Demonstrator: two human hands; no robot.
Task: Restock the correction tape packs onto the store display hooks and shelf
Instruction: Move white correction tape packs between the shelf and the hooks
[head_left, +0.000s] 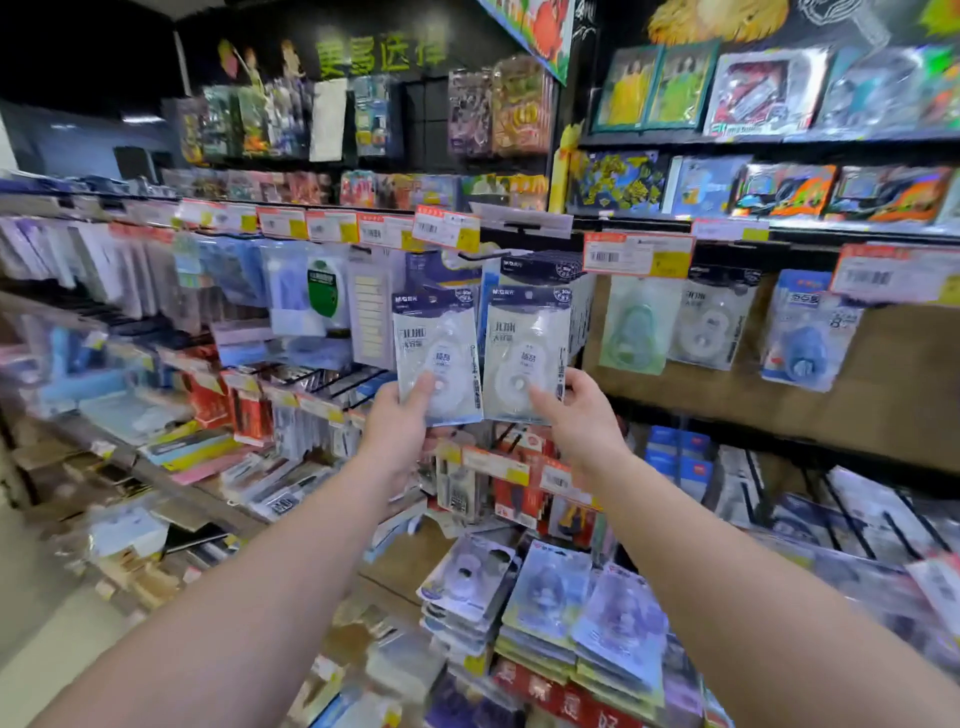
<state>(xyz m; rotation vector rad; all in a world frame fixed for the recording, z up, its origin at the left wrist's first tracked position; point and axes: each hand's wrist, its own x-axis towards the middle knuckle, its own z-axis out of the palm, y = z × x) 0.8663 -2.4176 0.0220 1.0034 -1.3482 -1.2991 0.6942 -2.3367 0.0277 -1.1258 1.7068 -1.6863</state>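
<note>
L hand (397, 415) gripped one correction tape pack (436, 353), R hand (576, 415) gripped another pack (527, 351) just beside it, both upright above hands.

Stacks of correction tape packs (550, 608) lie on the lower shelf (400, 566). More packs (709, 322) hang from display hooks (488, 255) against the brown backboard (883, 395) above.
</note>
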